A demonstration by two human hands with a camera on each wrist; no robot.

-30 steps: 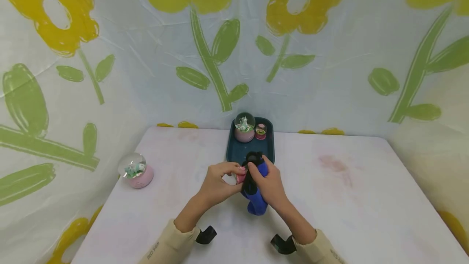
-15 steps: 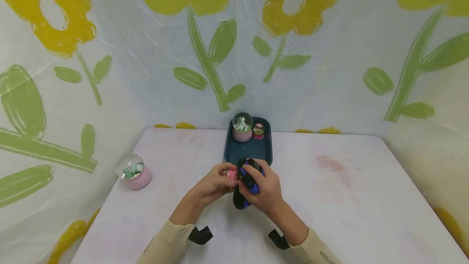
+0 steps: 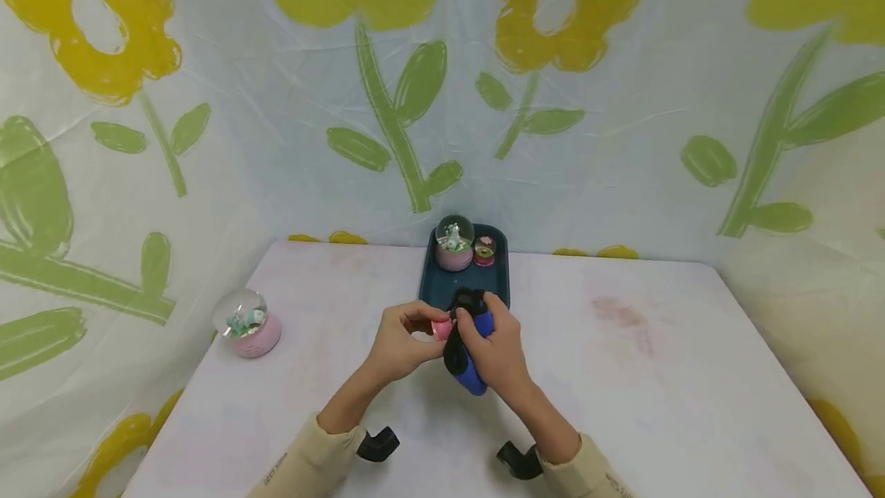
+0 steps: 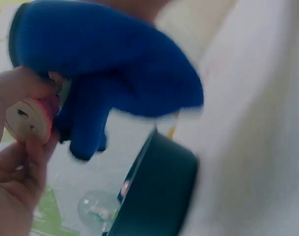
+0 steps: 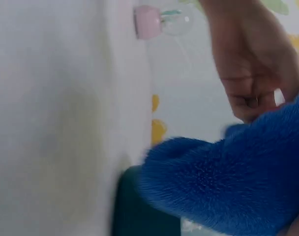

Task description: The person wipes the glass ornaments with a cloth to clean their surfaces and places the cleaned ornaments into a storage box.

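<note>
My left hand [image 3: 401,340] pinches a small pink-based snow globe [image 3: 441,329] between thumb and fingers. The left wrist view shows the pale underside of its base [image 4: 29,118]. My right hand [image 3: 499,344] grips a blue plush cleaning glove [image 3: 472,371] with black parts, held against the globe. The glove [image 5: 213,182] covers much of the right wrist view and hides the small globe there. Both hands are above the table, just in front of a dark teal tray [image 3: 432,287]. On that tray stand a larger snow globe [image 3: 454,252] and another small one [image 3: 484,250].
At the table's left edge a large pink-based snow globe [image 3: 254,335] lies tipped on its side. The white table [image 3: 622,375] extends to both sides of the hands. A flower-printed cloth [image 3: 276,137] hangs behind and beside it.
The glove has turned about in my right hand against the small globe, its black part swinging down and back up. My left hand still pinches the globe, its base turned differently.
</note>
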